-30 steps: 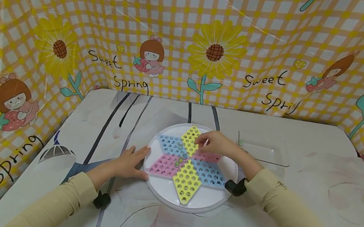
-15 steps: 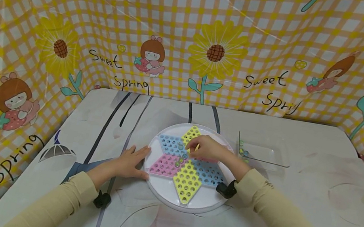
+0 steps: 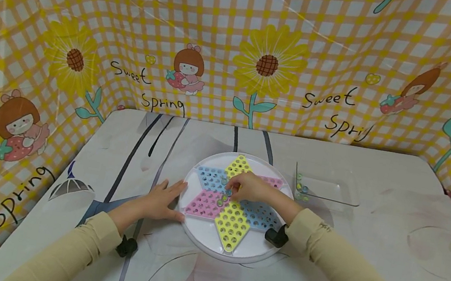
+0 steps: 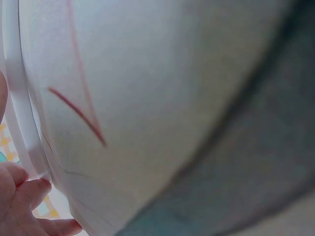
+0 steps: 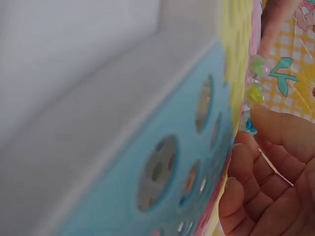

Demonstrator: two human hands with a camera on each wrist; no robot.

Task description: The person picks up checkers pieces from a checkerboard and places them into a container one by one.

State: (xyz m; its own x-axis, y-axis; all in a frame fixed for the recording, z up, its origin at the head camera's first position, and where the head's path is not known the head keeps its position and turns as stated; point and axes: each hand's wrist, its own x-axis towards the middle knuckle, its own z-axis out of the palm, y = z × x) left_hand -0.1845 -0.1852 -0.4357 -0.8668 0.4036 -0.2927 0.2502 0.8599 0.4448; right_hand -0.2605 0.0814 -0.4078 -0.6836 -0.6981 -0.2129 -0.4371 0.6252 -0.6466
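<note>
A round white tray (image 3: pixel 195 240) holds a star-shaped peg board (image 3: pixel 234 221) with yellow, blue and pink fields. A few glass marbles (image 3: pixel 219 202) sit in holes near its centre. My right hand (image 3: pixel 231 192) reaches over the middle of the board. In the right wrist view its thumb and fingers (image 5: pixel 275 129) pinch a blue marble (image 5: pixel 247 123) just above the holes, beside a green marble (image 5: pixel 256 64) and a yellow-green one (image 5: pixel 255 92). My left hand (image 3: pixel 172 193) lies flat on the table with its fingers (image 4: pixel 29 194) against the tray's left rim (image 4: pixel 19 113).
A clear plastic dish (image 3: pixel 326 191) with several marbles (image 3: pixel 300 188) in its left corner stands just right of the tray. A checked sunflower sheet (image 3: pixel 241 44) walls the table at the back and both sides. The table (image 3: pixel 369 244) has a flower print.
My right hand has moved from the board's upper right field down and left to its centre. The left hand has stayed at the rim.
</note>
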